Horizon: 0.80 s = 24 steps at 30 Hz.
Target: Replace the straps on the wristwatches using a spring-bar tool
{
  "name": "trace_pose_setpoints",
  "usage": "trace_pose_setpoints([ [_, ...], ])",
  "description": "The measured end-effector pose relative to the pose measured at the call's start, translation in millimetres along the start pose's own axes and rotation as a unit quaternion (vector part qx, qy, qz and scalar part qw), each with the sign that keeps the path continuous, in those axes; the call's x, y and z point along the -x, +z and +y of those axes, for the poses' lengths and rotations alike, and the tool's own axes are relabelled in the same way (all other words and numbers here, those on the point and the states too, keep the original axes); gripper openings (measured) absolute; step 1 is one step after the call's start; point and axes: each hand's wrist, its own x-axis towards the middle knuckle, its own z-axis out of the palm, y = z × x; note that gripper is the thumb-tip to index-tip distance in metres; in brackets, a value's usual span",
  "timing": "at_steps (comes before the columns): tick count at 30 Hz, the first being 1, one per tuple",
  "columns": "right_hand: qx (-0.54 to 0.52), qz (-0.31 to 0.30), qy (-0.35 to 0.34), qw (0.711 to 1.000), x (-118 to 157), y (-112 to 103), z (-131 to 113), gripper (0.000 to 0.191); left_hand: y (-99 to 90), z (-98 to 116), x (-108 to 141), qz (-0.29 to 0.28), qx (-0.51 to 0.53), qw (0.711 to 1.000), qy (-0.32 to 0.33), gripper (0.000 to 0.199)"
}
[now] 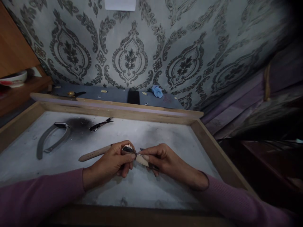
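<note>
Closed left grip (121, 159) pinches the watch (127, 149); right grip (153, 157) pinches near the pale strap (142, 160). Likely light, slick-cased, strap pliant: best held by the case rim.

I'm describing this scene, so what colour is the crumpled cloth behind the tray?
Light blue, best seen in the head view.

hands (142, 159) holding a wristwatch (127, 149), beige strap (93, 154), wood-rimmed tray (165, 189)

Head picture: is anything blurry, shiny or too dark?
The head view is dim, its top right corner nearly black; the wallpaper blurs near there; the watch has a small glint; dark patches in the tray could be shadow or stain, can't tell.
</note>
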Motion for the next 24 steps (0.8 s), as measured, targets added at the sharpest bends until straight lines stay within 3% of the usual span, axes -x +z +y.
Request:
trace_pose_setpoints([
  [24,-0.001,0.020,0.003,1.000,0.9,1.5,-0.2,0.034,0.2,-0.3,-1.3,0.000,0.007,1.000,0.004,0.026],
])
